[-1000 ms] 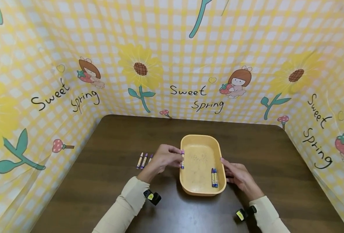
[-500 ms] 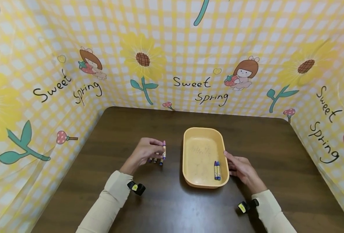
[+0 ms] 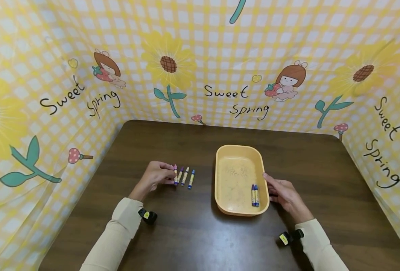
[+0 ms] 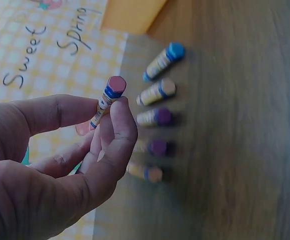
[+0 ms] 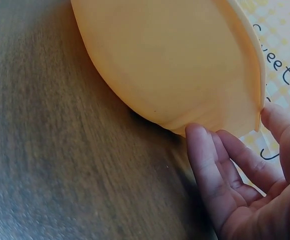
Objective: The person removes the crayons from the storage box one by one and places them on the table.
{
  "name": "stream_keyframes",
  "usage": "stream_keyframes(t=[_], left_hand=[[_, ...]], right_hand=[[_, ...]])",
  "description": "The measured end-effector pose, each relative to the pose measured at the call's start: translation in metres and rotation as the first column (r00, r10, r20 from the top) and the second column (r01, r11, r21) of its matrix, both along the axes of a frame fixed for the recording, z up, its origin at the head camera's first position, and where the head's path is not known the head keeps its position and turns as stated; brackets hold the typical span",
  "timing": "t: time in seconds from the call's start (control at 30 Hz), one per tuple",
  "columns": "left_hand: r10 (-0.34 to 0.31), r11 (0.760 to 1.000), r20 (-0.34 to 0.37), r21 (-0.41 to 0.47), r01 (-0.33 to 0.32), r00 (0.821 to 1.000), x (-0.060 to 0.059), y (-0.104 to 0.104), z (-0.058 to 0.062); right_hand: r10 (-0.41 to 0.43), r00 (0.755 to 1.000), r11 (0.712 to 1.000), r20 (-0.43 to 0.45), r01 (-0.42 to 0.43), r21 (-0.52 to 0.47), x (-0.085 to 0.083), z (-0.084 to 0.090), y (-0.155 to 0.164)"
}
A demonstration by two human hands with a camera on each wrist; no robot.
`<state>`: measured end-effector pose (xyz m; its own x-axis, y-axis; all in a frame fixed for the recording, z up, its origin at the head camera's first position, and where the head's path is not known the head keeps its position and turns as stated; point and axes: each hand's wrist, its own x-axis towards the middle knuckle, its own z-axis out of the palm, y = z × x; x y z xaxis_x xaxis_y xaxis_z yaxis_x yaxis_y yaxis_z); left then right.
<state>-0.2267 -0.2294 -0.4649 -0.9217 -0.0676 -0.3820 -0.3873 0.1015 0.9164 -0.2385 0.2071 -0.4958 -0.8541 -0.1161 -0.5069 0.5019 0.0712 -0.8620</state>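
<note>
Left hand [image 3: 155, 175] pinches pink crayon [image 4: 116, 86] between thumb and fingers, beside crayon row [image 3: 184, 176]; right hand [image 3: 286, 195] grips yellow-orange tray [image 3: 233, 195], thumb at rim.

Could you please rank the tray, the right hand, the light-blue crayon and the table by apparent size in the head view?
Table
Tray
Right hand
Light-blue crayon

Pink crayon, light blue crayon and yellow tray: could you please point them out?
Pink crayon [image 4: 103, 102]: left wrist view, on its wrapper.
Light blue crayon [image 4: 162, 62]: left wrist view, on its wrapper.
Yellow tray [image 3: 235, 188]: head view, on its floor.
</note>
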Motion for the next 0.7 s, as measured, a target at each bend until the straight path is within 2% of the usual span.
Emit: stream_keyframes(t=[0.3, 0.5, 0.7], left_hand=[[0.039, 0.996, -0.001, -0.076, -0.039, 0.999, -0.001, -0.019, -0.007], [0.045, 0.996, 0.002, -0.075, -0.045, 0.999, -0.001, -0.025, -0.010], [0.039, 0.990, 0.027, -0.140, -0.035, 0.999, -0.002, -0.031, -0.010]], right_hand=[[-0.006, 1.000, 1.000, 0.006, 0.006, 0.006, -0.001, 0.001, 0.001], [0.000, 1.000, 1.000, 0.000, 0.000, 0.015, -0.002, 0.002, 0.001], [-0.007, 1.000, 1.000, 0.013, 0.007, 0.024, -0.002, -0.001, 0.000]])
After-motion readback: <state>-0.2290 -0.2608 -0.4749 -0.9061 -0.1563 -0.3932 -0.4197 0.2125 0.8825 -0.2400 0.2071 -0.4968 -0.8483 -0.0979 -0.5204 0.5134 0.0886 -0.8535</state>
